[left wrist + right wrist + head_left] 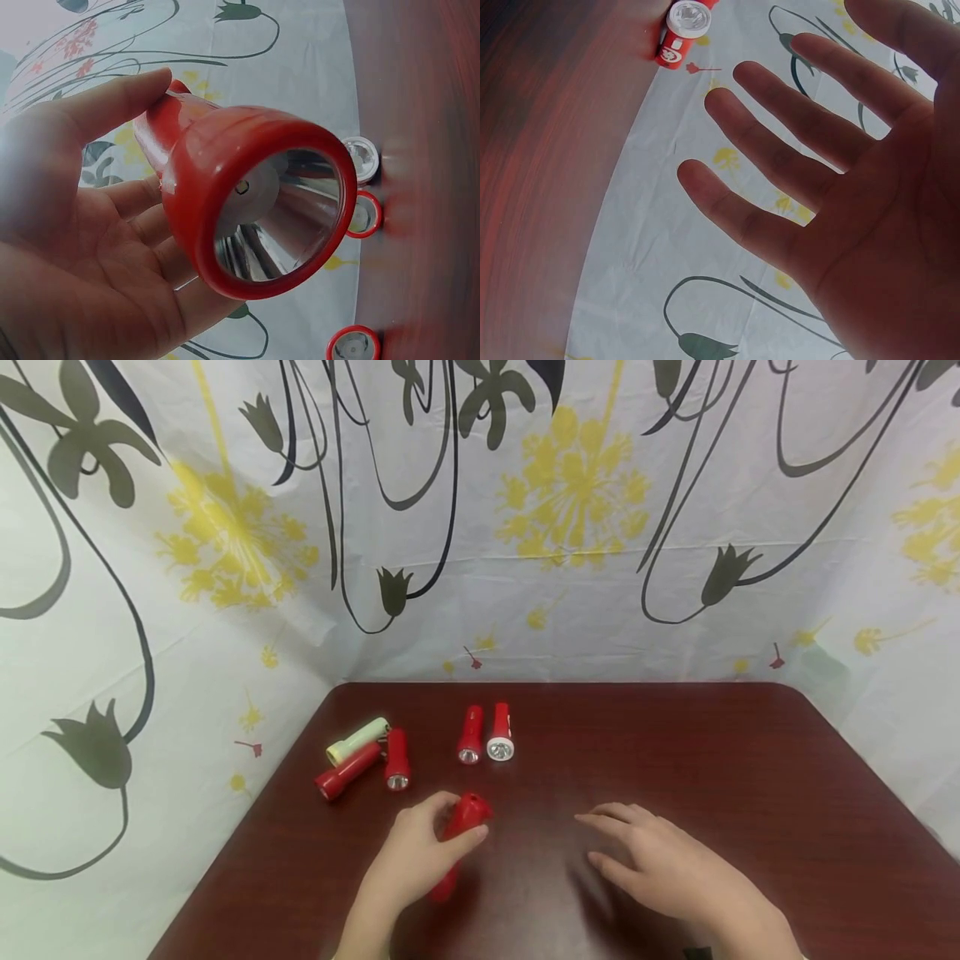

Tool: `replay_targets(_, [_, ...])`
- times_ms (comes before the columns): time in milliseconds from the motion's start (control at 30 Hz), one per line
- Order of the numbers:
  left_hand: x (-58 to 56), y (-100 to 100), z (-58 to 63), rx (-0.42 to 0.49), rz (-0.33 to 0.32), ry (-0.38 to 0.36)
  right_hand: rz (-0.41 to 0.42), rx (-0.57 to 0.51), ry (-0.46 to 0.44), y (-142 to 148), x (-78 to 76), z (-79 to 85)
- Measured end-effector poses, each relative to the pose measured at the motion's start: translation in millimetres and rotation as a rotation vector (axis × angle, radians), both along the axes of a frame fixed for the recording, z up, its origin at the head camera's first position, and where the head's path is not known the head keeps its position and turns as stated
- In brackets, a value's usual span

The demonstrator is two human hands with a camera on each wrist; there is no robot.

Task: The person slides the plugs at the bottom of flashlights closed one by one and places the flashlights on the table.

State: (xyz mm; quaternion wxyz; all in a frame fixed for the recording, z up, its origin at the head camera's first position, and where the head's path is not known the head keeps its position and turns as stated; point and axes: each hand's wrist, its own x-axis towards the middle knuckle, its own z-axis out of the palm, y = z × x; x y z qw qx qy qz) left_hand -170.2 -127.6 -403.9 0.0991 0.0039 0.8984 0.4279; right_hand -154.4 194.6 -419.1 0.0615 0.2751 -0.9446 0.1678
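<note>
My left hand [416, 852] grips a red flashlight [470, 812] around its body, thumb on one side and fingers on the other. In the left wrist view this flashlight [195, 180] shows its wide head, with a silvery reflector and a small bulb facing the camera; the fingers [131, 199] curl behind it. Over the table to the right hovers my right hand [660, 860], holding nothing. Its fingers [772, 169] are spread and straight in the right wrist view.
Beyond my left hand lie a pale green flashlight [363, 739], a red one [348, 771] against it and another red one [397, 760]. Farther back are a red flashlight [471, 735] and a white-headed red one [501, 735]. A patterned curtain [480, 527] rises behind the dark table [712, 752].
</note>
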Motion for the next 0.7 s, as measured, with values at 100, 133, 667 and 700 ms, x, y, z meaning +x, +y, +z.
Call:
replay_targets(100, [-0.6, -0.2, -0.5, 0.0, -0.002, -0.004, -0.002, -0.002, -0.022, 0.6, 0.0, -0.1])
replay_targets(133, [-0.7, -0.1, -0.5, -0.004, 0.0, -0.004, -0.002, -0.003, -0.034, 0.7, -0.2, -0.1])
replay_targets(667, [-3.0, 1.1, -4.3, -0.049, 0.009, 0.017, -0.027, -0.01, -0.16, 3.3, -2.8, -0.8])
replay_targets(700, [-3.5, 1.0, -4.5, -0.052, 0.01, 0.016, -0.027, -0.009, -0.159, 3.5, -2.9, -0.7])
